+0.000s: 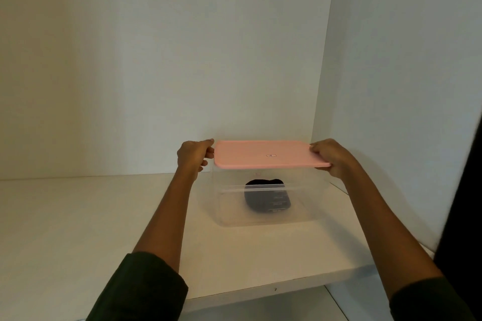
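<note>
A clear plastic container (266,214) stands on a white shelf (91,216) near the right rear corner. A flat pink lid (268,154) sits level at the container's top. My left hand (194,157) grips the lid's left edge, thumb on top and fingers under. My right hand (330,155) grips the lid's right edge the same way. Inside the container lies a dark rounded object (266,197), seen through the wall; I cannot tell what it is.
White walls close the shelf at the back (182,60) and on the right (404,86). The shelf's front edge (273,292) runs below my forearms. A dark vertical panel (464,216) stands at the far right. The shelf extends bare to the left.
</note>
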Motion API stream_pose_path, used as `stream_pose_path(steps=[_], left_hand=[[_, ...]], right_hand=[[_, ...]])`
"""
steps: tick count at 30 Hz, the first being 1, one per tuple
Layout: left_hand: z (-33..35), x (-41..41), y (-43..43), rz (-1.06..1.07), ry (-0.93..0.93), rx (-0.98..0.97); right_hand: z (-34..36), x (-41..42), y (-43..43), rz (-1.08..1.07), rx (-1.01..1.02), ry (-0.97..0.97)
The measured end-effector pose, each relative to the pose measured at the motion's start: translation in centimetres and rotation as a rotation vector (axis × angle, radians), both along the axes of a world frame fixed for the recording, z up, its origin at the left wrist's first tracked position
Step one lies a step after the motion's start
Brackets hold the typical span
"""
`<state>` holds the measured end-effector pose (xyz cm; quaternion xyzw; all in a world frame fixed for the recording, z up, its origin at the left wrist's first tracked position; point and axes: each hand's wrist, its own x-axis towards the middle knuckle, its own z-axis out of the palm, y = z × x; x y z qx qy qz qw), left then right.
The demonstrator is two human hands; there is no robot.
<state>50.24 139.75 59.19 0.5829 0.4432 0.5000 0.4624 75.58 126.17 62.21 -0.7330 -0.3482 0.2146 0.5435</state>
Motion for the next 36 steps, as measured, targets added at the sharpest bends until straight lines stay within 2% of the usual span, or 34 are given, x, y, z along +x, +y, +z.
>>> stream_pose_path(steps=[5, 13, 22, 28, 33, 36], left_hand=[[-0.2, -1.0, 0.1, -0.082, 0.085, -0.113], [-0.2, -2.2, 0.0, -0.267, 0.3, -0.277], [-0.2, -1.6, -0.1, -0.247, 0.274, -0.138], [-0.8, -0.8, 0.4, -0.17, 0.24, -0.045], [-1.0, -0.4, 0.8, -0.133, 0.227, -0.043], [-1.2, -0.2, 1.0, -0.097, 0.199, -0.064]], right_hand=[[-0.3, -0.2, 0.4, 0.036, -0.1, -0.072], [0.0, 0.8, 0.0, 0.109, -0.248, -0.337], [1.0, 1.2, -0.1, 0.053, -0.457, -0.684], [2.6, 1.2, 0.6, 0.015, -0.601, -0.661], [2.7, 1.3, 2.4, 0.121, -0.361, -0.364], [2.0, 1.5, 3.0, 0.158, -0.389, -0.325]])
